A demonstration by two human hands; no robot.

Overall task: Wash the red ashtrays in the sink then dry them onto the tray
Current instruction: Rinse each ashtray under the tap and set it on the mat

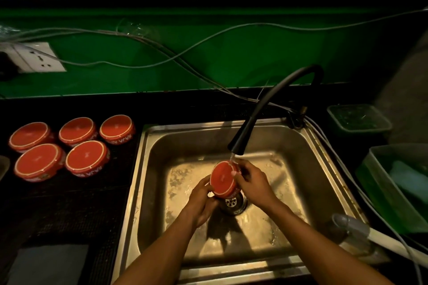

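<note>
Over the sink [148, 192] drain, both forearms reach in. The left hand [201, 201] and right hand [253, 183] have their fingers [245, 165] wrapped around a red ashtray [222, 179], tilted under the faucet [238, 143] stream. Five more ashtrays [85, 157] sit on the desk left of the sink.

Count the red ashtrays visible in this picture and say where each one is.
6. Five sit upside down on the dark counter left of the sink: three behind, two in front. One ashtray is held under the faucet.
</note>
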